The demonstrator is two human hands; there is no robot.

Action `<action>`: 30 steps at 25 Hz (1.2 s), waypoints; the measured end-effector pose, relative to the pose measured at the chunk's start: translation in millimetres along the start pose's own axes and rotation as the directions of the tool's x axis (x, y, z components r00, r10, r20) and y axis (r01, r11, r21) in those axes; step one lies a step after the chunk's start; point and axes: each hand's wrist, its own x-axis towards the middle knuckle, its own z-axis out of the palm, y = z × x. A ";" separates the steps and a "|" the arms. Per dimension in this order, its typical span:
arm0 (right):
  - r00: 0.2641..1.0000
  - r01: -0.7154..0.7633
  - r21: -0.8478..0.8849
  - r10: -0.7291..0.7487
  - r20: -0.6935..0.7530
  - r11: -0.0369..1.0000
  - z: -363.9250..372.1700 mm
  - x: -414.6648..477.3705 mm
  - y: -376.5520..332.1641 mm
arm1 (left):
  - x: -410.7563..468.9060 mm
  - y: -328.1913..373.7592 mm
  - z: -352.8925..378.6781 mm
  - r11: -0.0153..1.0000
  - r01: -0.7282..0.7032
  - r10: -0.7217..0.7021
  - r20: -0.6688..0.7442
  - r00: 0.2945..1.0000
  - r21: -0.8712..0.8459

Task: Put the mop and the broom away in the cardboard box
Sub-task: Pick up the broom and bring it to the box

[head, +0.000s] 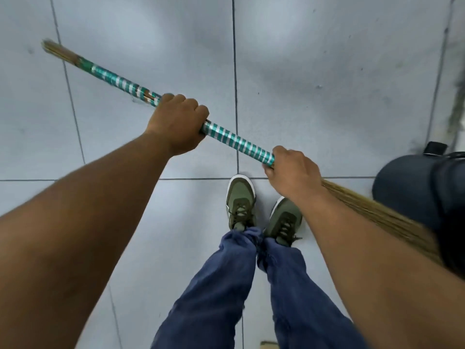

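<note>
A broom (236, 140) with a green and silver striped handle lies slantwise in the air above the floor, from upper left to lower right. My left hand (176, 123) grips the middle of the handle. My right hand (293, 172) grips the lower end of the handle, where the straw bristles (377, 215) fan out to the right. The far end of the broom (54, 49) shows bare sticks. Neither a mop nor a cardboard box can be seen.
I stand on a grey tiled floor (327, 71) with dark grout lines. My feet in green shoes (240, 201) and blue trousers are below the broom. A dark round object (412, 187) sits at the right edge. A small tan corner (268, 345) shows at the bottom.
</note>
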 end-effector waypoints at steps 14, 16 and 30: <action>0.936 -0.070 -0.041 0.051 -0.348 0.997 -389.8 -218.9 -89.1 | -123.4 7.4 -453.1 0.984 -0.007 0.073 -0.361 0.930 0.179; 0.907 -0.104 -0.084 0.059 -0.416 0.991 -435.5 -245.0 -80.9 | -126.6 21.8 -494.7 0.982 -0.021 0.099 -0.420 0.902 0.186; 0.499 -0.616 0.111 0.496 -0.711 0.780 -534.7 -475.3 -2.9 | -138.9 214.7 -682.0 0.821 -0.359 0.567 -0.563 0.602 0.443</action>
